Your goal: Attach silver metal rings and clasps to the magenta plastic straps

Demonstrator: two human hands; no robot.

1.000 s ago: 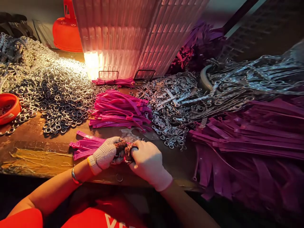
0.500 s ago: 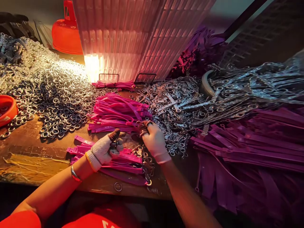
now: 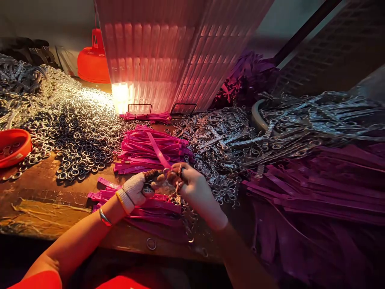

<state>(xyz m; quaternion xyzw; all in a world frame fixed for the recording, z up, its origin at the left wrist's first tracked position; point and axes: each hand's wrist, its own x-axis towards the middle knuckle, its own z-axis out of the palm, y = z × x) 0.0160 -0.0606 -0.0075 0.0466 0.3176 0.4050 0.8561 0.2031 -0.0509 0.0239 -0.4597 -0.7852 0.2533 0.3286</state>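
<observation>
Now right hand (image 3: 197, 188) back from strap pile (image 3: 153, 147), pink strap (image 3: 158, 150) pinched, meeting left hand (image 3: 136, 188), closed on small metal part, near table's (image 3: 45, 200) front edge.

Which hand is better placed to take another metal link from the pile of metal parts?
Probably the right hand: it lies beside the pile of metal parts, though it pinches a pink strap. The left hand sits farther off, over the strap bundle.
</observation>
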